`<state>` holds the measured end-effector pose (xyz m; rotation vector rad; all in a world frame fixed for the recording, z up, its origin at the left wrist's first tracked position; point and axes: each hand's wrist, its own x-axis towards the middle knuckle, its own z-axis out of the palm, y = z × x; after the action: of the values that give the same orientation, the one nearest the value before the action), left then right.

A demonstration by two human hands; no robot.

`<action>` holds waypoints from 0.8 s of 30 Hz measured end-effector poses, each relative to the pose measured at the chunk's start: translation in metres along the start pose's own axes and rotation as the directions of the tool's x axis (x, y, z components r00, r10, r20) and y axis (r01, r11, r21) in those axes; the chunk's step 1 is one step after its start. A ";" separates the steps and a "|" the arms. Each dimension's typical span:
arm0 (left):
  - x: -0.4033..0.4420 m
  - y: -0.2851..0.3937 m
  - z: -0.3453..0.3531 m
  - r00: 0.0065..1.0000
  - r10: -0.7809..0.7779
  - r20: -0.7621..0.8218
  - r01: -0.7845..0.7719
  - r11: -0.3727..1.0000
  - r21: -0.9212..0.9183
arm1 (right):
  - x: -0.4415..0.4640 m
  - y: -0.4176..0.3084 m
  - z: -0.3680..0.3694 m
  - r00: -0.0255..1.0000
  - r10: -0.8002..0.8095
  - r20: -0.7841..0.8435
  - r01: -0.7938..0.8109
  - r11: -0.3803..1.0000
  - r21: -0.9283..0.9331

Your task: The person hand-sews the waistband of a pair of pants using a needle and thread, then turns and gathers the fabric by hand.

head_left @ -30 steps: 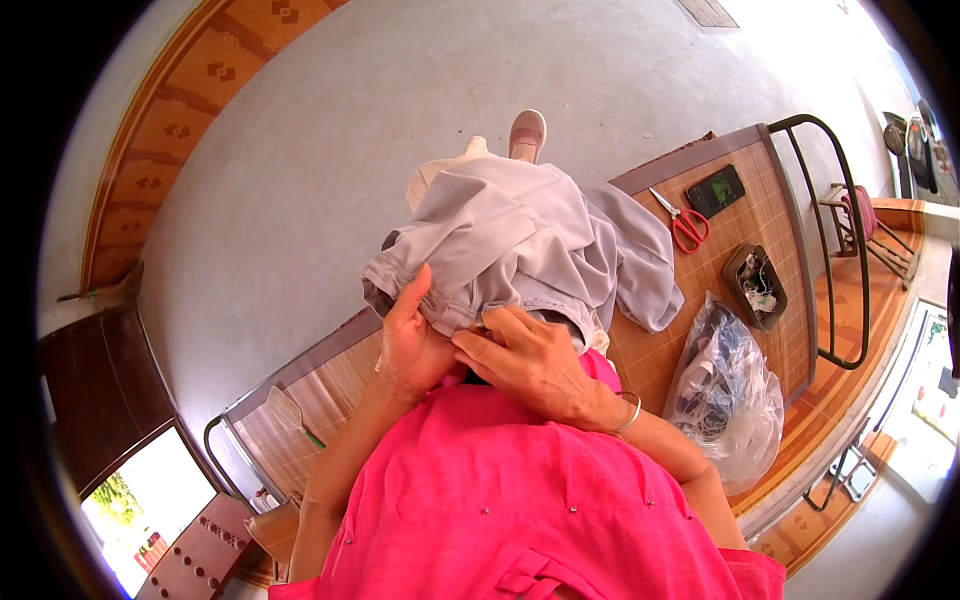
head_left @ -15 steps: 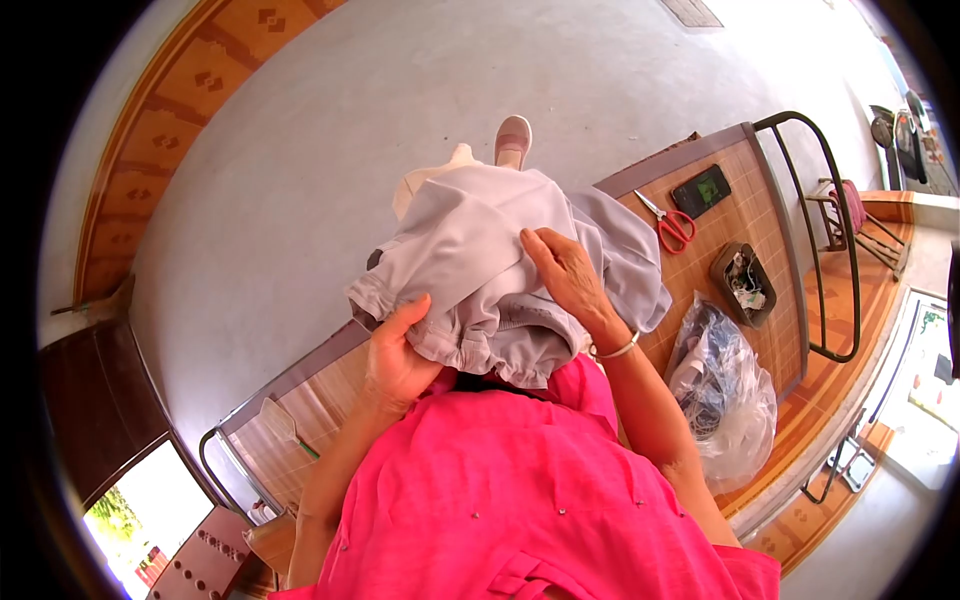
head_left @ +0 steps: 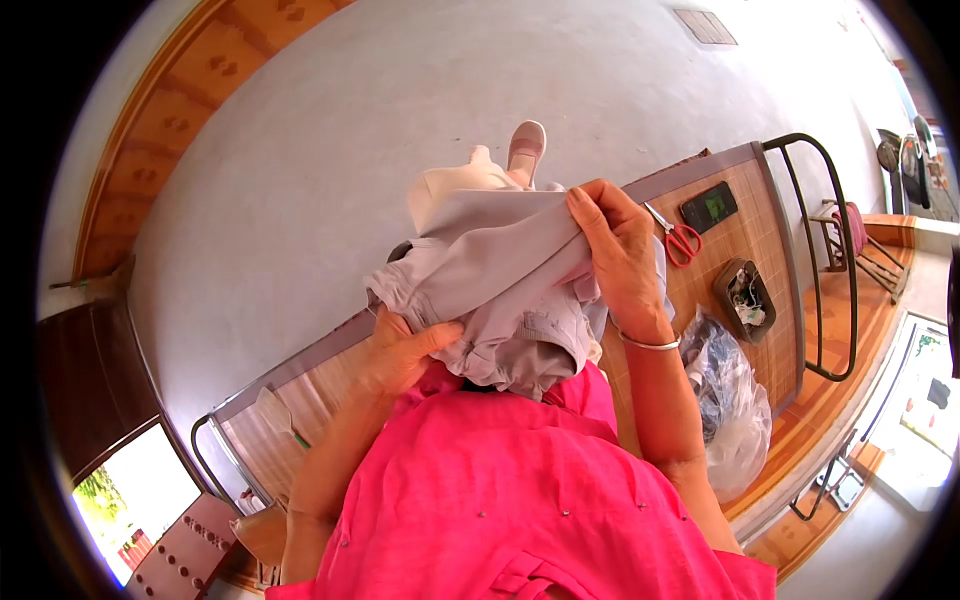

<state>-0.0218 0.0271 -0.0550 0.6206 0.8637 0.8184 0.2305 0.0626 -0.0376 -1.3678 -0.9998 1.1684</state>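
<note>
The grey garment (head_left: 490,260) lies just in front of my pink top (head_left: 520,480), between my hands, its taut fold slanting from near left to far right. My left hand (head_left: 402,355) is clamped on the gathered edge, thumb on top, while my right hand (head_left: 622,240), farther out, pinches the far edge. On the mat (head_left: 765,235) to my right lie the scissors (head_left: 683,245), nearest that hand, then the phone (head_left: 708,207), tin (head_left: 745,300) and plastic bag (head_left: 735,400).

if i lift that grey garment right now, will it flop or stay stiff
The grey garment would probably flop, since it drapes in loose folds. Its gathered edge may bunch, judging by the puckers. It seems light: the right hand pinches one raised fold.
</note>
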 end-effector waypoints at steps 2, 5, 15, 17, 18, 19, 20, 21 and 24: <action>0.006 0.011 -0.012 0.998 0.057 0.032 -0.060 0.993 0.099 | -0.001 -0.008 0.003 0.998 -0.053 -0.020 0.054 0.997 0.062; 0.009 0.027 -0.035 0.998 0.054 0.027 -0.059 0.976 0.207 | -0.002 -0.014 0.011 0.998 -0.059 -0.030 0.062 0.991 0.116; 0.010 -0.002 -0.036 0.995 -0.093 -0.027 0.095 0.988 0.124 | 0.014 0.020 0.014 1.000 -0.008 0.006 0.007 0.996 0.084; 0.010 0.000 -0.041 0.994 -0.108 -0.026 0.110 0.990 0.083 | 0.013 0.016 0.012 1.000 -0.001 -0.008 0.002 0.997 0.071; 0.009 0.001 -0.038 0.998 -0.059 -0.015 0.059 0.998 0.009 | 0.013 0.016 0.010 1.000 0.000 -0.018 0.001 0.999 0.054; 0.007 0.003 -0.035 1.000 -0.010 -0.006 0.010 0.998 -0.066 | 0.012 0.017 0.009 1.000 0.002 -0.030 -0.001 0.999 0.037; 0.007 0.007 -0.032 1.000 0.012 0.012 -0.011 0.996 -0.084 | 0.013 0.020 0.010 0.999 -0.020 -0.034 0.021 0.999 0.045; 0.007 0.013 -0.028 0.999 0.033 0.031 -0.030 0.994 -0.102 | 0.015 0.027 0.012 0.998 -0.041 -0.038 0.043 0.998 0.053; 0.005 0.013 -0.030 0.998 0.047 0.039 -0.043 0.993 -0.112 | 0.018 0.041 0.015 0.998 -0.057 -0.027 0.059 0.996 0.062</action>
<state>-0.0500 0.0431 -0.0627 0.5593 0.7631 0.8849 0.2182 0.0783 -0.0809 -1.2929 -0.9708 1.1279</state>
